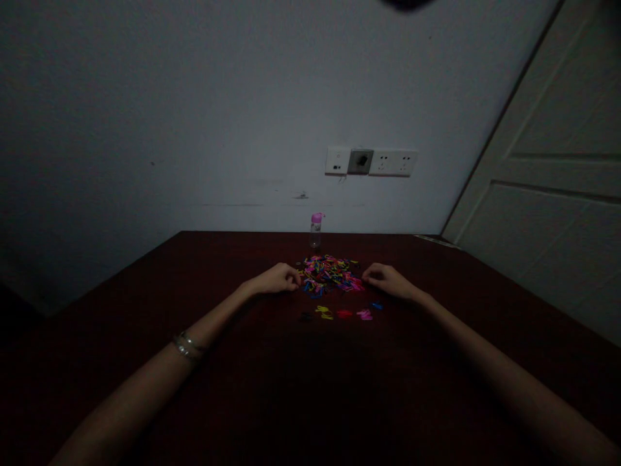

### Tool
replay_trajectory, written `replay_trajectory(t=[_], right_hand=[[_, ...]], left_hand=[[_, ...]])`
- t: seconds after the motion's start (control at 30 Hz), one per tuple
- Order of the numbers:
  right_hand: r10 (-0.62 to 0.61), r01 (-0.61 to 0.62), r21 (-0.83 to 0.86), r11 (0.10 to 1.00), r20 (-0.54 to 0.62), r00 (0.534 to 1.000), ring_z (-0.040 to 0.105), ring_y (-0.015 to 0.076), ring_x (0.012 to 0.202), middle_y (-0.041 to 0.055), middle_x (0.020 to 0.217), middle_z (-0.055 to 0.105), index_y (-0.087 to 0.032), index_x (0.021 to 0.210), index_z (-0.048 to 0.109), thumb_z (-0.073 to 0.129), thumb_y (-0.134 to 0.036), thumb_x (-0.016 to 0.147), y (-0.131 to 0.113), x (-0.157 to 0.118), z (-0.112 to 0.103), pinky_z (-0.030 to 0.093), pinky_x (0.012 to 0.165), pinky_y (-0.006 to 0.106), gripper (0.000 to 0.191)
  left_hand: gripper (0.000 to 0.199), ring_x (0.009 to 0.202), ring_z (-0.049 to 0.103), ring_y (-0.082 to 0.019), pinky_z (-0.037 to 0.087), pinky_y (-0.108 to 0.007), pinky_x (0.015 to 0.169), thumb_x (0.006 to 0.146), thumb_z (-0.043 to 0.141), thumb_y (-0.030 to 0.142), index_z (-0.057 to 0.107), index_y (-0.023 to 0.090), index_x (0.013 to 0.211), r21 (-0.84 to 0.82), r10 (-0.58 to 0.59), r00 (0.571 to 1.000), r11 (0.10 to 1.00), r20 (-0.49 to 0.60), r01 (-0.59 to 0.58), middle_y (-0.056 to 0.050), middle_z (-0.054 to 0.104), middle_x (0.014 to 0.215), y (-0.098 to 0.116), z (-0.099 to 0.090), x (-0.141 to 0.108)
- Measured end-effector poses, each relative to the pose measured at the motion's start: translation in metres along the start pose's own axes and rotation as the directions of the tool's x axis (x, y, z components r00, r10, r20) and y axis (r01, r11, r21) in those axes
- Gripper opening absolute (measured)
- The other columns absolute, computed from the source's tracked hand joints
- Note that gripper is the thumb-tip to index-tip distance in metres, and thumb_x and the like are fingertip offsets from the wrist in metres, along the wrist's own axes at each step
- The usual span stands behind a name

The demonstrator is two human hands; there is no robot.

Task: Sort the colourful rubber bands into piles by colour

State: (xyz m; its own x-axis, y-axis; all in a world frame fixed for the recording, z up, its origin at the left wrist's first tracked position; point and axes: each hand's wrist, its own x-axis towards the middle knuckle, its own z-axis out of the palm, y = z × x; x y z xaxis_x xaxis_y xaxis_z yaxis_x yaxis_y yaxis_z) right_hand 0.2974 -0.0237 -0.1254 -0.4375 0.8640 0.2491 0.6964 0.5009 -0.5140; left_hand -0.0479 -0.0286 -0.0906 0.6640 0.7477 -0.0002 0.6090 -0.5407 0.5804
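Observation:
A loose pile of small, many-coloured pieces [330, 272] lies on the dark red table [218, 388]. At the pile's left edge rests my left hand [281, 278], its fingers curled together; whatever they may hold is too small to make out. My right hand [381, 278] is at the right edge, thumb and fingers likewise pinched by the pink pieces. In front of the pile lie small separate groups: black [305, 316], yellow [324, 312], red [344, 314], pink [365, 315] and blue [377, 305].
A clear bottle with a pink lid [315, 232] stands upright behind the pile. Beyond the table's back edge is a pale wall with a row of sockets [392, 163]. A panelled door [548, 162] is on the right.

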Motion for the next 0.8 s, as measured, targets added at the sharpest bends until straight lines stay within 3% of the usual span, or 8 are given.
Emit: replay_trajectory(t=[0.2, 0.43, 0.8], right_hand=[[-0.011, 0.010, -0.004, 1.000, -0.074, 0.997, 0.057, 0.0177, 0.081, 0.0063, 0.087, 0.061, -0.017, 0.083, 0.063, 0.048, -0.030, 0.079, 0.001, -0.007, 0.008, 0.044, 0.074, 0.030, 0.021], [0.034, -0.027, 0.054, 0.998, -0.141, 0.989, 0.056, 0.0177, 0.080, 0.0060, 0.086, 0.061, -0.017, 0.082, 0.063, 0.049, -0.031, 0.078, 0.004, -0.015, 0.013, 0.045, 0.074, 0.031, 0.021], [0.021, -0.014, 0.046, 0.999, -0.157, 0.987, 0.056, 0.0170, 0.079, 0.0055, 0.085, 0.061, -0.017, 0.082, 0.064, 0.049, -0.029, 0.078, 0.006, -0.016, 0.015, 0.044, 0.073, 0.029, 0.020]], left_hand=[[0.027, 0.054, 0.042, -0.008, 0.029, -0.019, 0.051, 0.070, 0.055, 0.030, 0.064, 0.013, 0.089, 0.075, 0.041, 0.999, 0.996, 0.012, -0.042, 0.002, 0.051, 0.061, 0.013, 0.014, 0.002], [0.020, 0.057, 0.046, -0.009, 0.029, -0.019, 0.053, 0.071, 0.055, 0.025, 0.065, 0.017, 0.087, 0.221, 0.086, 0.996, 0.972, 0.001, -0.084, 0.001, 0.056, 0.066, 0.017, 0.024, 0.008], [0.015, 0.056, 0.045, -0.008, 0.028, -0.019, 0.052, 0.071, 0.051, 0.017, 0.064, 0.014, 0.076, 0.204, 0.129, 0.991, 0.971, -0.025, -0.121, 0.000, 0.057, 0.065, 0.017, 0.032, 0.012]])
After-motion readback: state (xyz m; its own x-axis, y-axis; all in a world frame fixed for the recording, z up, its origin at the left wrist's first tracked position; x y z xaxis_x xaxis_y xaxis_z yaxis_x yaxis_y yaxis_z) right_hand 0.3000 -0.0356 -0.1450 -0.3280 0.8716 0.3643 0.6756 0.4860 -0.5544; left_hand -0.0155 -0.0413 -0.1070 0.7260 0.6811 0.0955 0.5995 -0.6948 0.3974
